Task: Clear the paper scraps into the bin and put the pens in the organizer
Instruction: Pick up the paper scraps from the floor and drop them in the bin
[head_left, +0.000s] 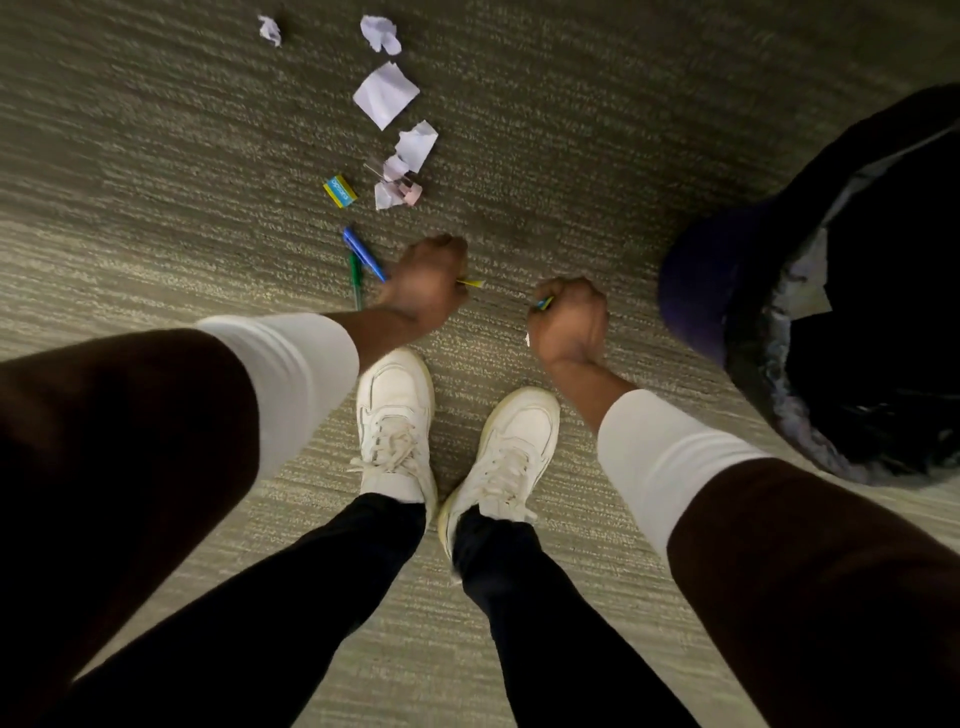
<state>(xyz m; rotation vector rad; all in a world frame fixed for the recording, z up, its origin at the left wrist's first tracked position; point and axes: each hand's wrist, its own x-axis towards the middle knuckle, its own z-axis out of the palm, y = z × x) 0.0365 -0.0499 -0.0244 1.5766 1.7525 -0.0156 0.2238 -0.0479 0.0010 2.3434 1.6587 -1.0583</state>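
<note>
Left hand (427, 280) clenched on a yellow scrap (470, 283), right hand (569, 317) fisted around a blue-yellow piece (543, 304), mid-frame above carpet (156, 156)

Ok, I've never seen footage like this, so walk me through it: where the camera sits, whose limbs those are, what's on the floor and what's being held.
There is no machine here. One camera sits on a person's head and looks down, so you see their own arms, legs and white shoes on a carpet. The left hand is closed, with a yellow tip poking out; the right hand is a fist around something small with blue and yellow on it. What each holds is too hidden to name. On the floor lie white paper scraps, a small yellow and blue box, a blue pen and a green pen. A dark bin with a liner stands at right.
</note>
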